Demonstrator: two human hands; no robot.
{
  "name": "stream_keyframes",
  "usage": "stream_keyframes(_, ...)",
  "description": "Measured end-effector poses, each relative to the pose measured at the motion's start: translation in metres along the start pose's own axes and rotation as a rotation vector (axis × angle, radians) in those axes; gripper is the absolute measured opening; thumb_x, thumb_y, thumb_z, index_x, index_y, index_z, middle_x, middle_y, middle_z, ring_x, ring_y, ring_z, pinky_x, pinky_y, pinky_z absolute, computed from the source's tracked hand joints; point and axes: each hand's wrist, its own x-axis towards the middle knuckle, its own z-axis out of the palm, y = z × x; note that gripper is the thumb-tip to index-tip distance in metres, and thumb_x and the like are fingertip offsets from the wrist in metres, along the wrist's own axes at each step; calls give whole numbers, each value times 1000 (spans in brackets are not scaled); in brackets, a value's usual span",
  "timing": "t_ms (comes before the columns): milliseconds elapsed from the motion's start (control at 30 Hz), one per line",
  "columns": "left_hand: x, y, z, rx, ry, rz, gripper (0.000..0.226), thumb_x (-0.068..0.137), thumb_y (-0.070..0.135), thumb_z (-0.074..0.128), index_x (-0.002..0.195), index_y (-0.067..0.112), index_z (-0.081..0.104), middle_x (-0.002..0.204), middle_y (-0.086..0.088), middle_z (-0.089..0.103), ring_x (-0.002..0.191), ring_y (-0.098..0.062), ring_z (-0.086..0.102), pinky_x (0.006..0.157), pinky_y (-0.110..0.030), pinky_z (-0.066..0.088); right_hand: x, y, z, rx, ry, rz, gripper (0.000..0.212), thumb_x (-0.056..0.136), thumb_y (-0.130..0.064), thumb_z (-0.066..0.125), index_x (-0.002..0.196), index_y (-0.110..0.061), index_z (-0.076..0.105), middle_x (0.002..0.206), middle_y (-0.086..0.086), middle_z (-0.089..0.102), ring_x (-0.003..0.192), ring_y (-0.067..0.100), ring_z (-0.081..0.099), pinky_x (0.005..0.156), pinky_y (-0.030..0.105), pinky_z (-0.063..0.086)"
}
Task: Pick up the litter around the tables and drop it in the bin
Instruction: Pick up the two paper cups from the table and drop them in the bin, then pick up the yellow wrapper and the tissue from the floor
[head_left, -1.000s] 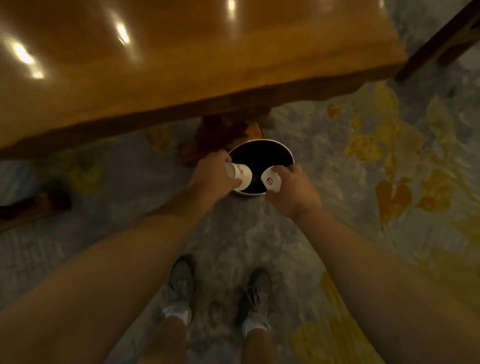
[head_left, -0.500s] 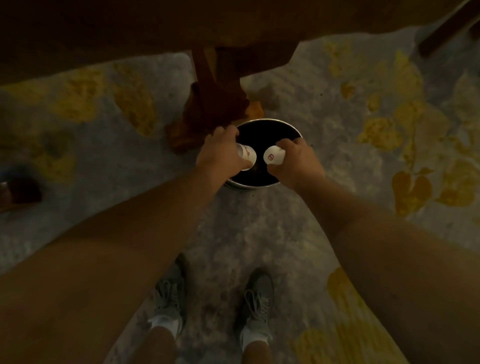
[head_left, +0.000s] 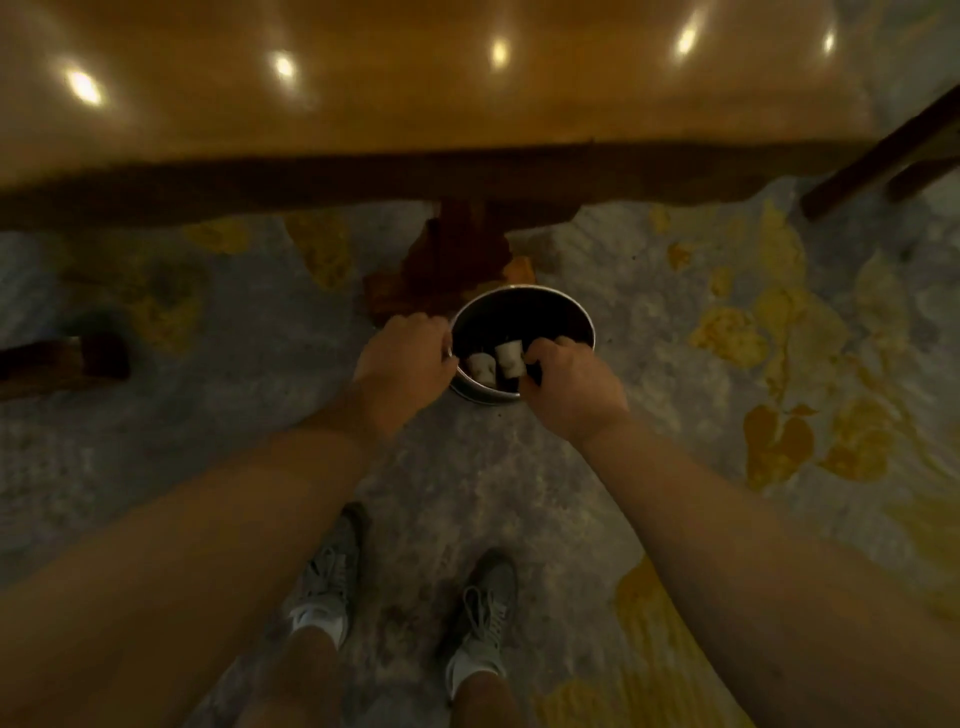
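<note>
Head view showed two white cups (head_left: 496, 361) inside the bin (head_left: 582, 317), apparently just released; left hand (head_left: 402, 358) and right hand (head_left: 569, 384) hovered at its rim, fingers loosely curled, holding nothing. No other litter visible.

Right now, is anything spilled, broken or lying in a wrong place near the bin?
Nothing stands out. Two small white paper cups are inside the round metal bin, which stands upright on the floor by the wooden table.
</note>
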Motion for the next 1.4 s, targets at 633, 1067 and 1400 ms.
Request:
stream_keyframes(633,-405,-92,-289,91,373,-544,15,92,41,53,99,30,62,103,3,61,99,-21,55,73,-37,43,-190,-359,-172,-299,-40,-696,12,95,-39,61,95,-27,63,88,-8,59,82,14,61,71,35,58)
stream_keyframes(1067,-650,-315,-392,54,657,-820,14,86,45,60,95,35,62,96,8,60,94,-17,57,71,-34,44,-310,-671,-99,-405,-29,-1099,9,92,-43,65,91,-35,60,81,-14,55,73,2,56,66,24,53)
stream_keyframes(1400,-738,-483,-429,130,697,-987,16,74,53,59,76,38,56,70,17,43,63,-5,40,50,-24,28,-336,-886,-37,-422,-136,-1270,13,92,-40,61,97,-29,64,92,-9,62,86,11,61,76,36,59)
